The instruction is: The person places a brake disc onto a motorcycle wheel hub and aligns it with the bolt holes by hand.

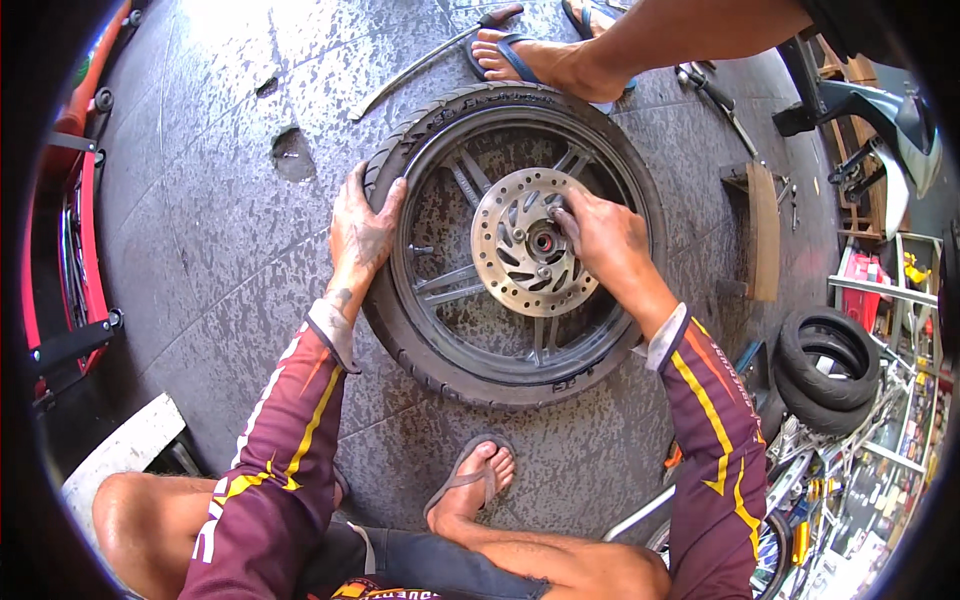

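A motorcycle wheel (pixel 452 282) with a black tyre (pixel 590 378) lies flat on the floor in front of me. Its silver drilled brake disc (pixel 518 296) faces up around the hub (pixel 541 238). My left hand (pixel 364 228) grips the tyre's left edge, fingers along the tread and thumb over the sidewall. Over the right part of the disc, my right hand (pixel 608 236) has thumb and fingers pinched close to a disc bolt; whatever lies between the fingertips is hidden. A valve stem (pixel 421 249) sticks out of the rim on the left.
Another person's sandalled foot (pixel 530 62) touches the far side of the tyre. Beyond it lies a long tyre lever (pixel 415 68). A wooden block (pixel 763 232) stands at right, near stacked tyres (pixel 828 370). A red tool cart (pixel 90 235) is at left.
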### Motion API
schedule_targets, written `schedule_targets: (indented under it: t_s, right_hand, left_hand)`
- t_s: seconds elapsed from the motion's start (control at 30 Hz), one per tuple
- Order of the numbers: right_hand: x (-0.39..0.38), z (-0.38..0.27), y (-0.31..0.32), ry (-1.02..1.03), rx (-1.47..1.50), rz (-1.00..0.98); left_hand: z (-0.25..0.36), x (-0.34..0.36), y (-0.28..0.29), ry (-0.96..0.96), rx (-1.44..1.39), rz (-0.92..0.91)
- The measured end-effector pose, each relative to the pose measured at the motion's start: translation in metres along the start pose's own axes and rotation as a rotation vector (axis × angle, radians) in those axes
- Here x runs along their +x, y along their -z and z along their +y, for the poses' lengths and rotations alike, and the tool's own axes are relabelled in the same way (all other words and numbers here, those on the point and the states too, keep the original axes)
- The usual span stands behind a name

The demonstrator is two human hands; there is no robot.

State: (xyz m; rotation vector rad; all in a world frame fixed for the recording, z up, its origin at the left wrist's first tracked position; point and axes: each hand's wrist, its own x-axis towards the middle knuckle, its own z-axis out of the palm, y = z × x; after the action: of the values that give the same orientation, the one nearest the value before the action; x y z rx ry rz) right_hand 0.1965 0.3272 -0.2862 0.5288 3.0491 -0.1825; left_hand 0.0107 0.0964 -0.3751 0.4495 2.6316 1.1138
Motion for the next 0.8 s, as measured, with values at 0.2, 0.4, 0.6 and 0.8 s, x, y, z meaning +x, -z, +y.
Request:
schedule_targets:
  t_s: [0.2,0.4,0.6,0.8]
  right_hand:
    - [-0.032,-0.012,0.023,-0.01,0.175,0.01]
    - [-0.059,-0.016,0.012,0.104,0.185,-0.046]
    - [-0.055,-0.012,0.01,0.252,0.122,0.072]
    - [-0.053,-0.028,0.016,0.104,0.094,-0.144]
  left_hand:
    - [-0.002,0.0,0.005,0.018,0.014,0.001]
    - [0.003,-0.001,0.006,0.034,0.002,-0.007]
    - [0.001,-0.001,0.002,0.015,0.003,0.007]
    - [-0.002,-0.002,0.006,0.035,0.018,0.0]
